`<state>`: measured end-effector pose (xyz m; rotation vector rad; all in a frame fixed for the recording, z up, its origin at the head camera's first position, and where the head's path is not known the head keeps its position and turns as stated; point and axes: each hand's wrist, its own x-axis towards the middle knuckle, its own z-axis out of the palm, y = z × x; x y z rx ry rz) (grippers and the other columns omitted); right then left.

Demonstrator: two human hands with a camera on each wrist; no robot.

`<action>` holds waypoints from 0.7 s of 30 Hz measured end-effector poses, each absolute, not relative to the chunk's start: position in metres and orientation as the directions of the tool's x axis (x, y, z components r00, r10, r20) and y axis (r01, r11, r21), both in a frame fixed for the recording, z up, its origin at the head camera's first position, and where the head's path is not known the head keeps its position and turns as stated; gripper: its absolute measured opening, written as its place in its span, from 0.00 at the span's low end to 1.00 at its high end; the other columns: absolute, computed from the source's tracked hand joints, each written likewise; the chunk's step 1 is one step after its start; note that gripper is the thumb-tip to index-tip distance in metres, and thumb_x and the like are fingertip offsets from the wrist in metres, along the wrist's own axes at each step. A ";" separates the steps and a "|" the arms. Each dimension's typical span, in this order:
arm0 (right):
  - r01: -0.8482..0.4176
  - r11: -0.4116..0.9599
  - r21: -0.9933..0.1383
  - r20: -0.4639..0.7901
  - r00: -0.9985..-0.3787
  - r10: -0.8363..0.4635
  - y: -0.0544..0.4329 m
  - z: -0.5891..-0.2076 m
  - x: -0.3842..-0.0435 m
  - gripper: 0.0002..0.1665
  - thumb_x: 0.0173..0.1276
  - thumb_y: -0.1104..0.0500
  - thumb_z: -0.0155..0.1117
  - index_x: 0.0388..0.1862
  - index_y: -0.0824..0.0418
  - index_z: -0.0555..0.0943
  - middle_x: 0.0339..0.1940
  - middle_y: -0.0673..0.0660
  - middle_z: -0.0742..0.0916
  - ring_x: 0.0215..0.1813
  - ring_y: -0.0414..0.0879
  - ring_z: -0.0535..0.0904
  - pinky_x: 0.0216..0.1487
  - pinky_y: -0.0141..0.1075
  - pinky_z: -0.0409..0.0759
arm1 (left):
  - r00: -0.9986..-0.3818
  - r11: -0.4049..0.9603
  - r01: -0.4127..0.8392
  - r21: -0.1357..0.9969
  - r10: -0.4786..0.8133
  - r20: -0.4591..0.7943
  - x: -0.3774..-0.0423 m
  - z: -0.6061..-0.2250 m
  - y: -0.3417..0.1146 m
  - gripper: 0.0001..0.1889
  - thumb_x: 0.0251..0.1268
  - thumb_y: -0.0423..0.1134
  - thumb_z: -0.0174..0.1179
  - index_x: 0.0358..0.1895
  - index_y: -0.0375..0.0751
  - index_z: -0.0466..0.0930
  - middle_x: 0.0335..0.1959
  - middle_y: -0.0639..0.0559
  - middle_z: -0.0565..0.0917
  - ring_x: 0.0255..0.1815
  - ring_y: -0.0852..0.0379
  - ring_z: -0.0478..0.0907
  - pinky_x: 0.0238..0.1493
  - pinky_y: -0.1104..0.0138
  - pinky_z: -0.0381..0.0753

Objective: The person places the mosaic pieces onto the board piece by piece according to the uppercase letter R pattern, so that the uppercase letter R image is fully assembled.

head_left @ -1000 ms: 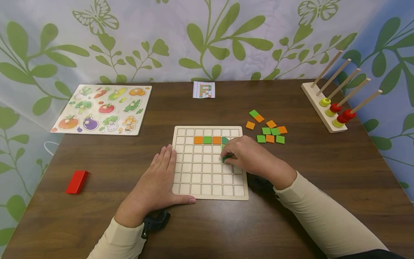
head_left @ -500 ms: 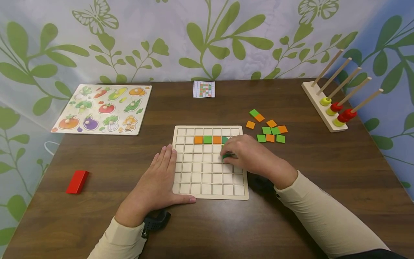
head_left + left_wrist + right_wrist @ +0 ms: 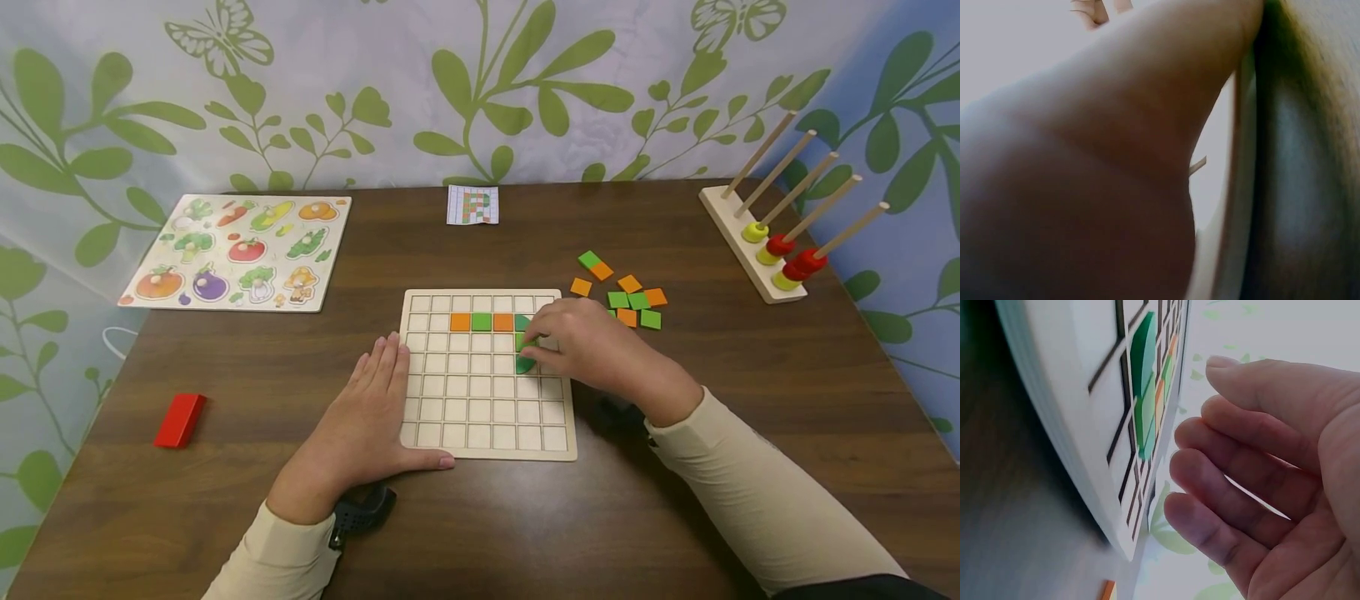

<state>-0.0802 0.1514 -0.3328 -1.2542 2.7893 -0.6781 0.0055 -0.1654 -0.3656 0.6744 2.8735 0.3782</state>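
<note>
A pale wooden grid board (image 3: 465, 413) lies on the table. My left hand (image 3: 363, 421) rests flat along its left edge, thumb stretched by the near edge. On the board a row of orange (image 3: 460, 322) and green (image 3: 482, 322) square tiles ends in a dark green rounded tile (image 3: 522, 322). Below that come a light green tile (image 3: 520, 342) and a second dark green rounded tile (image 3: 524, 365). Over the board's right side hovers my right hand (image 3: 588, 342); the right wrist view shows its fingers loosely bent, holding nothing, apart from the dark green tile (image 3: 1143, 356).
Loose orange and green tiles (image 3: 618, 301) lie right of the board. A pattern card (image 3: 472, 206) is at the back, a vegetable puzzle (image 3: 238, 283) back left, a red block (image 3: 180, 420) left. A peg stand with rings (image 3: 750, 246) stands back right.
My right hand has let go of the lower dark green tile and moved slightly right and up, uncovering it and the light green tile. My left hand has stayed put.
</note>
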 end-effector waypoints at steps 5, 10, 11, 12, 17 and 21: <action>-0.659 0.630 -0.411 0.147 -0.730 -0.668 0.161 -0.332 -0.087 0.09 0.64 0.59 0.82 0.40 0.60 0.92 0.40 0.51 0.90 0.42 0.47 0.85 0.43 0.41 0.85 | -0.884 0.866 0.413 0.281 0.456 -0.104 0.006 -0.366 -0.166 0.79 0.45 0.87 0.61 0.82 0.21 0.45 0.84 0.27 0.44 0.84 0.34 0.41 0.80 0.46 0.46; -0.622 0.670 -0.406 0.138 -0.766 -0.627 0.174 -0.332 -0.096 0.10 0.66 0.60 0.81 0.43 0.63 0.91 0.41 0.54 0.90 0.43 0.50 0.86 0.45 0.45 0.86 | -0.884 0.867 0.413 0.280 0.455 -0.104 0.005 -0.366 -0.166 0.79 0.45 0.88 0.61 0.82 0.21 0.45 0.84 0.27 0.44 0.84 0.34 0.41 0.80 0.46 0.46; -0.613 0.679 -0.404 0.132 -0.773 -0.620 0.176 -0.332 -0.097 0.10 0.67 0.60 0.80 0.43 0.63 0.91 0.41 0.54 0.90 0.43 0.50 0.86 0.45 0.45 0.86 | -0.884 0.867 0.413 0.280 0.455 -0.104 0.005 -0.366 -0.166 0.79 0.45 0.88 0.61 0.82 0.21 0.45 0.84 0.27 0.44 0.84 0.34 0.41 0.80 0.46 0.46; -0.607 0.686 -0.401 0.128 -0.779 -0.614 0.179 -0.331 -0.098 0.09 0.67 0.60 0.80 0.43 0.63 0.91 0.40 0.54 0.90 0.43 0.50 0.86 0.45 0.46 0.85 | -0.884 0.867 0.413 0.280 0.455 -0.105 0.005 -0.366 -0.166 0.79 0.44 0.88 0.61 0.82 0.21 0.45 0.84 0.27 0.45 0.84 0.34 0.41 0.80 0.46 0.46; -0.580 0.708 -0.403 0.115 -0.799 -0.590 0.190 -0.329 -0.103 0.09 0.66 0.64 0.79 0.43 0.64 0.89 0.39 0.54 0.89 0.41 0.48 0.87 0.46 0.46 0.85 | -0.884 0.866 0.413 0.282 0.455 -0.102 0.005 -0.366 -0.166 0.79 0.45 0.87 0.62 0.82 0.21 0.45 0.83 0.27 0.45 0.84 0.33 0.42 0.80 0.46 0.46; -0.542 0.722 -0.430 0.093 -0.822 -0.562 0.198 -0.327 -0.106 0.10 0.66 0.66 0.79 0.44 0.66 0.88 0.41 0.57 0.90 0.43 0.51 0.89 0.47 0.49 0.86 | -0.885 0.866 0.413 0.283 0.455 -0.101 0.005 -0.365 -0.166 0.79 0.45 0.87 0.62 0.82 0.21 0.45 0.83 0.27 0.45 0.84 0.33 0.42 0.80 0.45 0.47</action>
